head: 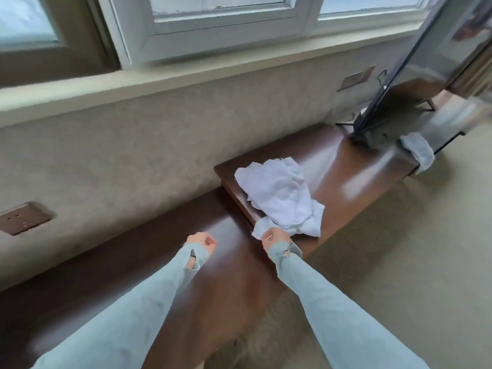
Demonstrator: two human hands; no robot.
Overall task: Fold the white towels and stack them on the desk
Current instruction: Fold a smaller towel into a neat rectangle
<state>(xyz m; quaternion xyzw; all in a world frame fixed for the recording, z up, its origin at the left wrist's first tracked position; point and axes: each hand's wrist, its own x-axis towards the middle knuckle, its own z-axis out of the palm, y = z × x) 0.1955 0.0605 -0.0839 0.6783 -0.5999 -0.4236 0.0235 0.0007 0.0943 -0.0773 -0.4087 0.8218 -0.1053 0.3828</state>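
- On the dark wooden desk, under the window, a crumpled heap of white towels is seen, unfolded, lying on the raised section near its left end.
- The near corner of the heap is draped over the step down onto the lower desk surface, toward the front edge.
- Right hand is placed at that near corner; fingers are curled, and the towel edge appears to be pinched, though the contact itself is blurred.
- Left hand is held above the lower desk surface, left of the towels and apart from them; fingers are curled into a loose fist, nothing is held.
- Both forearms are covered by pale blue sleeves with thumb holes at the cuffs.
- A second pale cloth is seen at the far right end of the desk, hanging over the front edge; it is motion-blurred, so it cannot be told whether it is folded.
- A dark flat screen on a stand is stood at the far end of the desk, just behind that cloth.
- Brown wall sockets are set into the beige wall at left, and another plate is seen further right near the screen.
- Beige carpet is visible right of the desk.
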